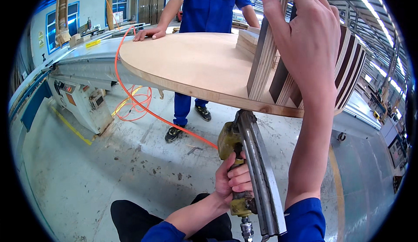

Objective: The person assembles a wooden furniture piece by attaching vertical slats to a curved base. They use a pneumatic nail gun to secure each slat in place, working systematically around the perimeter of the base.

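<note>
My left hand (235, 179) is wrapped around the grip of a pneumatic nail gun (261, 172) with a long grey magazine. The gun's nose points up at the underside of a rounded wooden panel (187, 63), near its front edge; whether they touch I cannot tell. My right hand (307, 33) is raised over the panel, thumb and fingers closed around the top of an upright plywood strip (262, 63) with a dark face. That strip's lower end stands on the panel near the edge. Several more layered strips (350, 68) stand upright behind my right wrist.
Across the panel, a person in blue workwear (209, 7) rests a hand (150, 34) on it. A small stack of wood pieces (248, 42) lies on top. An orange air hose (148, 111) droops past the left edge to the gun. A grey machine cabinet (80, 105) stands left.
</note>
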{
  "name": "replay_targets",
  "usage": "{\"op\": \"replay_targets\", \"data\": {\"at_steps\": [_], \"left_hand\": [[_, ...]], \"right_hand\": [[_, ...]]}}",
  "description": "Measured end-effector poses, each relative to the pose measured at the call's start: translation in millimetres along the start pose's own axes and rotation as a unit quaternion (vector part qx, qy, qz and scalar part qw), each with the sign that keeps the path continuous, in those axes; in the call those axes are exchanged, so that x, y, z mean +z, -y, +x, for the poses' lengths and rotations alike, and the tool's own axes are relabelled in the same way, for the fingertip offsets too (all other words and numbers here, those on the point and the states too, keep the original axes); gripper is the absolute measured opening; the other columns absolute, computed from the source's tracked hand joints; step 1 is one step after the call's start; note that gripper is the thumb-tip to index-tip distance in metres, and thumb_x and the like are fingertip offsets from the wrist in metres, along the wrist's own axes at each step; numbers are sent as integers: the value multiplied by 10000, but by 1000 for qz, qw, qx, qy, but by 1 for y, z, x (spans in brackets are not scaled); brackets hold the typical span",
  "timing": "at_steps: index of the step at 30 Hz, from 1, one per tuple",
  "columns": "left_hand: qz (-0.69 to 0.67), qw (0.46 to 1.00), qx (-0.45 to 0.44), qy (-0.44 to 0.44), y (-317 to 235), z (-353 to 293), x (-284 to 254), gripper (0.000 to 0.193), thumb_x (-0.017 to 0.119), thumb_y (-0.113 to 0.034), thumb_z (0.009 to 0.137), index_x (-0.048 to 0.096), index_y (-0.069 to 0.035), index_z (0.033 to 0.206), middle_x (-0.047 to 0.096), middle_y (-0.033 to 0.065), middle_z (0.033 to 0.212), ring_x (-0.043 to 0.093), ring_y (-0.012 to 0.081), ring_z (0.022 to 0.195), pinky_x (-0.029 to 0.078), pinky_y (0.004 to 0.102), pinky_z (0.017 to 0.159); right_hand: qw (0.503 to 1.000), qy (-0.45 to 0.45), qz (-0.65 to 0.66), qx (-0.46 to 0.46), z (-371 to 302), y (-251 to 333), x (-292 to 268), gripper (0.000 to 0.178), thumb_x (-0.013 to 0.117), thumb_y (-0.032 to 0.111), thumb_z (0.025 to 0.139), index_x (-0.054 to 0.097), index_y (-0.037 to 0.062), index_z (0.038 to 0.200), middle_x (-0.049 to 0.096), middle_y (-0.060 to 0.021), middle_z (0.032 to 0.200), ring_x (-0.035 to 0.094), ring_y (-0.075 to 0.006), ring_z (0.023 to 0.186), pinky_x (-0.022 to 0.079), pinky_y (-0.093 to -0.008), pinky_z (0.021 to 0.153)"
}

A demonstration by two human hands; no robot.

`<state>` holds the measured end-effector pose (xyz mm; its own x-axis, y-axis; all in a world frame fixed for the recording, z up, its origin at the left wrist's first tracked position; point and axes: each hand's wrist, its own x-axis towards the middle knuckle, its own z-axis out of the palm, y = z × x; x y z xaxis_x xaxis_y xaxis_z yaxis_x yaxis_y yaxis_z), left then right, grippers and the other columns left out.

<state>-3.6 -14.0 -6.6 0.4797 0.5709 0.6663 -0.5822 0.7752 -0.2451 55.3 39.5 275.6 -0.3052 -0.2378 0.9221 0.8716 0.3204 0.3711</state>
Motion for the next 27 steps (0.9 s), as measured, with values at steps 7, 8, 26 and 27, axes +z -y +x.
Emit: {"op": "replay_targets", "data": {"at_steps": [7,8,26,27], "left_hand": [[14,1000,1,12,4,-7,-3,339,560,-363,1067,603,-77,1244,397,-95,585,416,26,483,455,204,562],[14,1000,-2,13,6,-6,-3,363,558,-376,1066,606,-76,1264,391,-100,581,413,26,484,462,205,575],[30,999,-18,15,8,-12,-2,422,550,-398,1065,603,-54,1304,397,-95,575,421,41,495,473,210,591],[32,999,-14,13,10,-13,1,413,550,-388,1066,603,-53,1302,397,-94,578,419,42,494,469,211,584]], "right_hand": [[999,13,9,-40,-5,-15,9,296,680,315,946,716,41,1051,672,-112,776,644,-268,802,440,-407,837],[999,14,8,-43,-6,-16,8,296,679,317,947,716,41,1051,673,-112,776,643,-267,802,439,-407,837],[998,19,12,-67,-5,-25,13,306,667,338,965,722,50,1052,676,-103,780,636,-244,796,425,-400,827],[997,18,14,-67,-4,-24,13,306,666,339,966,722,51,1052,676,-102,780,636,-242,795,424,-399,827]]}}
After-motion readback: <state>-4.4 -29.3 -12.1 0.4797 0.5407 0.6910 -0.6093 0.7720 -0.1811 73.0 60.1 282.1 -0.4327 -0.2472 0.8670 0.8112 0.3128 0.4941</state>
